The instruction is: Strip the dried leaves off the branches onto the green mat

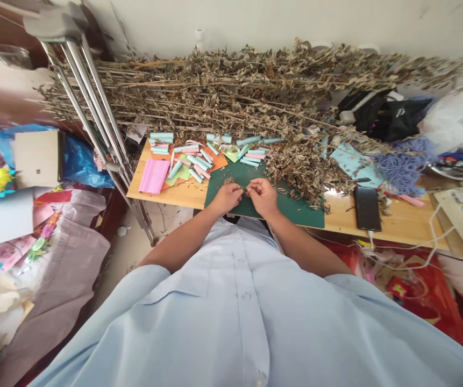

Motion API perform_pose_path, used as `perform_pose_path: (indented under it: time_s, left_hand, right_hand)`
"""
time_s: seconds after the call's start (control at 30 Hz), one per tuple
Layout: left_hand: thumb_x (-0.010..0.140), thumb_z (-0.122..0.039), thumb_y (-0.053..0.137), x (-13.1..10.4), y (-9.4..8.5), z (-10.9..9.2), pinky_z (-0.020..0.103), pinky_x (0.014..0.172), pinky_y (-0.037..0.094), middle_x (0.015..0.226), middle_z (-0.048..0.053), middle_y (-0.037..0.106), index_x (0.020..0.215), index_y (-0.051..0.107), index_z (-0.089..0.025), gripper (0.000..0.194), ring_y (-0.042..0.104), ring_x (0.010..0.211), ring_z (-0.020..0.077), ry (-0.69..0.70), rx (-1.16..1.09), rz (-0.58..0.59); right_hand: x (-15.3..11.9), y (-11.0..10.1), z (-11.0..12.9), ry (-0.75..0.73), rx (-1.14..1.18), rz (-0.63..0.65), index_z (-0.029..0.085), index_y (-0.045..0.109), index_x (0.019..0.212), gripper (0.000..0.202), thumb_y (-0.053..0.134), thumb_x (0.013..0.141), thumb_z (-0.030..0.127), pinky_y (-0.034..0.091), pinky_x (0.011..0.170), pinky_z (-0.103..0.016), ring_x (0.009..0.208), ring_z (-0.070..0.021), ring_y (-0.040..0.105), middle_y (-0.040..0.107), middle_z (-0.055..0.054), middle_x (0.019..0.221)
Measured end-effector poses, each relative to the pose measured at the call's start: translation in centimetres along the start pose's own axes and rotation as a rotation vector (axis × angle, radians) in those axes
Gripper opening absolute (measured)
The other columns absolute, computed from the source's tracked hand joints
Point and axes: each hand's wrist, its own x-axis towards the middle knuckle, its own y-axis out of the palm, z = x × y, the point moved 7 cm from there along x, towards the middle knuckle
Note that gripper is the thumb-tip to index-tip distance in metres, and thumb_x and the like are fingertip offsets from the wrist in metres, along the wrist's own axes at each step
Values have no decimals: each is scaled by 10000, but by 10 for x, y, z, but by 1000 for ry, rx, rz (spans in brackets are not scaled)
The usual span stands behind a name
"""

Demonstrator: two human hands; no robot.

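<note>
Our left hand [228, 198] and right hand [262, 195] pinch close over the green mat [235, 185]; we cannot tell what they hold

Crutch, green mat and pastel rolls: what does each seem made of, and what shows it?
Crutch: apparently polished metal tubes, judging by bright streaks.
Green mat: matt, perhaps plastic or card; its surface is flat and even.
Pastel rolls: probably matt paper, curled into thin tubes.
</note>
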Motion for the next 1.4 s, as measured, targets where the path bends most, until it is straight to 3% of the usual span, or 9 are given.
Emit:
perform_pose_path:
  time_s: [0.27, 0.63, 0.9, 1.1, 1.4]
  left_hand:
    - [902, -182, 529, 0, 0, -2, 191, 409, 270, 485, -50, 486, 670, 507, -163, 234, 422, 367, 47, -46, -40, -6]
    - [905, -182, 541, -1, 1, -2, 188, 428, 297, 560, -34, 532, 690, 511, -160, 218, 458, 404, 49, -25, 2, 6]
    - [899, -151, 523, -2, 1, -3, 198, 429, 293, 511, -44, 509, 677, 507, -164, 222, 443, 390, 55, -56, -14, -11]
    - [891, -161, 538, 2, 2, 0, 196, 427, 307, 548, -37, 532, 677, 523, -159, 214, 458, 400, 51, -16, 42, 7]
    - [898, -186, 547, 2, 1, 2, 192, 417, 310, 575, -21, 557, 708, 545, -149, 193, 460, 396, 50, -16, -9, 11]
  right_hand:
    - [-10, 4, 12, -137, -121, 73, 242, 600, 1107, 271, 664, 880, 375, 590, 759, -362, 804, -188, 702, 728, -49, 937]
    - [-3, 1, 0, -10, -65, 8, 238, 565, 1023, 285, 661, 861, 451, 589, 689, -355, 687, -168, 659, 682, -16, 846]
    - [-9, 3, 14, -95, -162, 42, 237, 616, 1034, 280, 677, 861, 448, 592, 751, -361, 787, -187, 696, 732, -53, 930]
    - [-10, 3, 11, -102, -221, 40, 242, 617, 1022, 221, 656, 877, 404, 590, 750, -363, 778, -190, 691, 722, -44, 909]
    - [-1, -1, 1, 31, -50, -35, 233, 586, 992, 279, 698, 829, 429, 600, 688, -348, 684, -165, 670, 703, -16, 841]
